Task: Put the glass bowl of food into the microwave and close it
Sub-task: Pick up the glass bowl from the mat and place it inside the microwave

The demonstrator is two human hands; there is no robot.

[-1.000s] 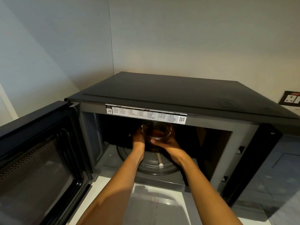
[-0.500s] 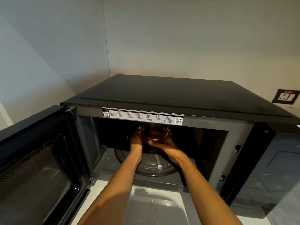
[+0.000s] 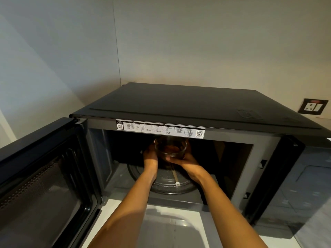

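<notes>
A black microwave (image 3: pixel 188 102) stands in the wall corner with its door (image 3: pixel 41 179) swung wide open to the left. Inside the cavity I hold a small glass bowl (image 3: pixel 171 146) with brown food in it, just under the top frame and above the glass turntable (image 3: pixel 168 187). My left hand (image 3: pixel 150 156) grips the bowl's left side. My right hand (image 3: pixel 188 162) cups its right side and bottom. The bowl's far rim is hidden by the frame with the white label strip (image 3: pixel 161 128).
A white counter (image 3: pixel 172 226) runs in front of the microwave. The control panel edge (image 3: pixel 268 178) stands right of the cavity. A wall socket (image 3: pixel 313 108) sits at the right. Walls close in behind and to the left.
The view has tilted slightly so the microwave sits lower in frame. Both hands still hold the bowl inside the cavity, about the same place above the turntable.
</notes>
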